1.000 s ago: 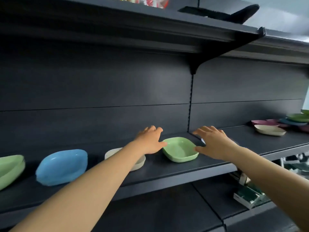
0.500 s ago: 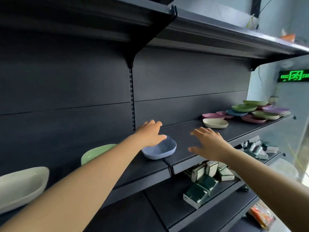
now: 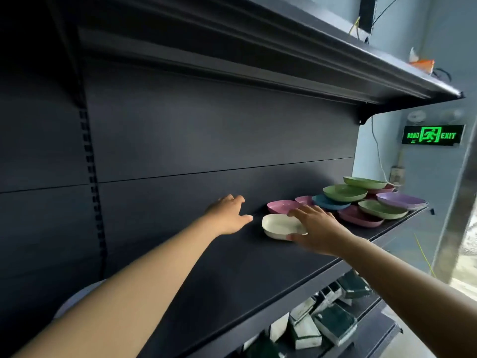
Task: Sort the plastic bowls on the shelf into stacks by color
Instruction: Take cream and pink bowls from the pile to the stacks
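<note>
The view had been swung rightward from the lone bowls to the mixed pile of coloured plastic bowls (image 3: 361,200). The cream oval plastic bowl (image 3: 280,226) on the dark shelf (image 3: 232,267) was neared by the right hand (image 3: 318,229), fingers spread, nothing held; the left hand (image 3: 227,215) hovered relaxed beside it. Sorting seemed barely begun.

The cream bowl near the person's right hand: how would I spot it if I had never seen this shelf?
Find the dark shelf below the green exit sign, where colored bowls cluster at its right end. The cream bowl sits alone at the cluster's near left edge, just under the right hand. It is the only off-white one; behind it sits a pink bowl.
</note>
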`<state>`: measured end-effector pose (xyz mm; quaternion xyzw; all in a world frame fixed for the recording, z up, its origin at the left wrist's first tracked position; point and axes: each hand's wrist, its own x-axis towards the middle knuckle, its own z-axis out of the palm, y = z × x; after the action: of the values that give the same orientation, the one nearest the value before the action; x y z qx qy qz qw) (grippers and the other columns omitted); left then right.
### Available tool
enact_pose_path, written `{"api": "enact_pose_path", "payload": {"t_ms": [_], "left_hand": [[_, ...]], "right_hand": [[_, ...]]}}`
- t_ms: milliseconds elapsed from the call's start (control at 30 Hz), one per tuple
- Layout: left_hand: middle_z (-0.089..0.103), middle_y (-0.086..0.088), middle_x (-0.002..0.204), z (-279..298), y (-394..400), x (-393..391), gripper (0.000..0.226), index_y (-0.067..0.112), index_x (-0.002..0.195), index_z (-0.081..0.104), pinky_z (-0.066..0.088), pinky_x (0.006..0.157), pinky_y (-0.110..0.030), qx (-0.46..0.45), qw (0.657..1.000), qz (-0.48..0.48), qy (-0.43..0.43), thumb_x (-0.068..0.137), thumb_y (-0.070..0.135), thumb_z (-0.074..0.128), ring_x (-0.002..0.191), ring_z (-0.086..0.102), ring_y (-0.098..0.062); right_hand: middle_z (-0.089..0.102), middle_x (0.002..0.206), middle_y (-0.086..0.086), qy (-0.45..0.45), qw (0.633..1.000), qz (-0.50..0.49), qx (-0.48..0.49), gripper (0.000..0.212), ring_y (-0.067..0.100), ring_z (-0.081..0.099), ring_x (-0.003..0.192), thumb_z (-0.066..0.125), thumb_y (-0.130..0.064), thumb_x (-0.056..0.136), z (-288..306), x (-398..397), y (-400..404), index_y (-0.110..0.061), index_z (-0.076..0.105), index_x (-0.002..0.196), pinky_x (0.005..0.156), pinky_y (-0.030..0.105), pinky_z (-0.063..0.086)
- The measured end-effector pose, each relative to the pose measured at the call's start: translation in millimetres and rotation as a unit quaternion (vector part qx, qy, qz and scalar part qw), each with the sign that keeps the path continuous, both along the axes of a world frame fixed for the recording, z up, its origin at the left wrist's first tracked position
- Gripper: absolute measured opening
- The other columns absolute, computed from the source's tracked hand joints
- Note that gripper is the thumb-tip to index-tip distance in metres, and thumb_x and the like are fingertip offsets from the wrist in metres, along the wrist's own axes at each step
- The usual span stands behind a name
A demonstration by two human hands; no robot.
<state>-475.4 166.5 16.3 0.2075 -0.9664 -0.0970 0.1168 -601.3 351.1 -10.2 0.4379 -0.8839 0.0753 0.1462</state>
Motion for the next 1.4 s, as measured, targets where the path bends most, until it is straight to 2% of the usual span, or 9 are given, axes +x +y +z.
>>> {"api": "enact_pose_path", "payload": {"t_ms": [233, 367, 467, 600, 867, 1033, 1200, 1333, 1400], "left_hand": [[0.035, -0.004, 0.147, -43.9, 3.9, -109.1, 0.059, 0.017, 0.144, 0.030, 0.035, 0.098, -0.030, 0.159, 0.985, 0.069, -0.011, 0.094, 0.042, 0.048, 0.130, 0.040, -0.022], [0.050, -0.005, 0.128, -68.1, 0.7, -153.7, 0.060, 0.014, 0.141, 0.033, 0.042, 0.068, -0.022, 0.291, 0.943, 0.155, 0.034, 0.091, 0.042, 0.052, 0.083, 0.053, -0.012], [0.051, 0.000, 0.108, -83.5, -1.3, -177.9, 0.056, 0.017, 0.137, 0.037, 0.041, 0.062, -0.021, 0.353, 0.911, 0.209, 0.051, 0.088, 0.036, 0.058, 0.082, 0.051, -0.012], [0.058, 0.003, 0.100, -103.5, -5.7, -193.6, 0.041, 0.020, 0.118, 0.055, 0.042, 0.069, -0.024, 0.325, 0.910, 0.250, 0.060, 0.078, 0.016, 0.063, 0.093, 0.058, -0.017], [0.066, -0.002, 0.084, -118.6, -34.4, -157.7, 0.025, 0.019, 0.087, 0.064, 0.039, 0.055, -0.024, 0.282, 0.871, 0.367, 0.164, 0.076, 0.001, 0.050, 0.070, 0.057, -0.018], [0.065, -0.008, 0.076, -126.6, -51.9, -145.2, 0.027, 0.015, 0.089, 0.062, 0.034, 0.041, -0.022, 0.261, 0.831, 0.423, 0.251, 0.078, -0.002, 0.044, 0.053, 0.052, -0.020], [0.064, -0.010, 0.082, -131.4, -66.4, -149.1, 0.025, 0.012, 0.096, 0.060, 0.036, 0.041, -0.024, 0.247, 0.814, 0.444, 0.281, 0.083, -0.001, 0.043, 0.053, 0.053, -0.021], [0.064, -0.013, 0.080, -131.3, -65.4, -148.8, 0.026, 0.010, 0.099, 0.059, 0.038, 0.042, -0.024, 0.237, 0.812, 0.444, 0.295, 0.084, -0.002, 0.041, 0.051, 0.053, -0.022], [0.064, -0.013, 0.079, -130.2, -64.8, -148.0, 0.027, 0.008, 0.100, 0.059, 0.038, 0.042, -0.024, 0.239, 0.809, 0.445, 0.302, 0.084, -0.002, 0.040, 0.051, 0.052, -0.021]], "right_hand": [[0.053, 0.131, 0.003, -0.098, 0.992, 0.044, -0.070, 0.057, 0.026, 0.044, 0.123, 0.063, -0.041, 0.085, -21.7, -147.1, -13.4, -0.020, 0.047, 0.135, 0.100, 0.033, 0.038], [0.058, 0.119, 0.006, -0.136, 0.985, 0.085, -0.062, 0.045, 0.026, 0.053, 0.109, 0.063, -0.033, 0.085, -23.6, -219.3, -32.9, -0.013, 0.054, 0.124, 0.091, 0.031, 0.040], [0.056, 0.124, 0.007, -0.169, 0.979, 0.086, -0.074, 0.043, 0.028, 0.051, 0.114, 0.062, -0.026, 0.084, -34.2, -261.3, -53.1, -0.014, 0.052, 0.125, 0.092, 0.033, 0.040], [0.052, 0.131, 0.006, -0.216, 0.968, 0.083, -0.098, 0.045, 0.029, 0.047, 0.119, 0.057, -0.026, 0.086, -57.7, -293.4, -76.6, -0.018, 0.048, 0.130, 0.095, 0.037, 0.040], [0.051, 0.131, 0.005, -0.228, 0.960, 0.090, -0.134, 0.041, 0.029, 0.045, 0.120, 0.056, -0.029, 0.087, -83.0, -314.4, -103.5, -0.021, 0.050, 0.127, 0.097, 0.041, 0.038], [0.054, 0.127, 0.003, -0.214, 0.953, 0.121, -0.177, 0.039, 0.026, 0.046, 0.119, 0.061, -0.025, 0.085, -96.8, -322.9, -112.2, -0.018, 0.055, 0.123, 0.099, 0.040, 0.038], [0.049, 0.128, 0.001, -0.256, 0.936, 0.148, -0.193, 0.047, 0.022, 0.043, 0.121, 0.065, -0.016, 0.081, -98.8, -326.5, -113.6, -0.019, 0.053, 0.126, 0.103, 0.036, 0.037], [0.046, 0.127, -0.003, -0.288, 0.919, 0.187, -0.193, 0.052, 0.018, 0.045, 0.120, 0.069, -0.018, 0.080, -98.9, -319.4, -114.8, -0.022, 0.051, 0.128, 0.095, 0.022, 0.035], [0.046, 0.128, 0.000, -0.301, 0.916, 0.172, -0.202, 0.056, 0.019, 0.047, 0.118, 0.072, -0.021, 0.078, -98.5, -320.2, -115.9, -0.020, 0.049, 0.130, 0.092, 0.023, 0.036]]}}
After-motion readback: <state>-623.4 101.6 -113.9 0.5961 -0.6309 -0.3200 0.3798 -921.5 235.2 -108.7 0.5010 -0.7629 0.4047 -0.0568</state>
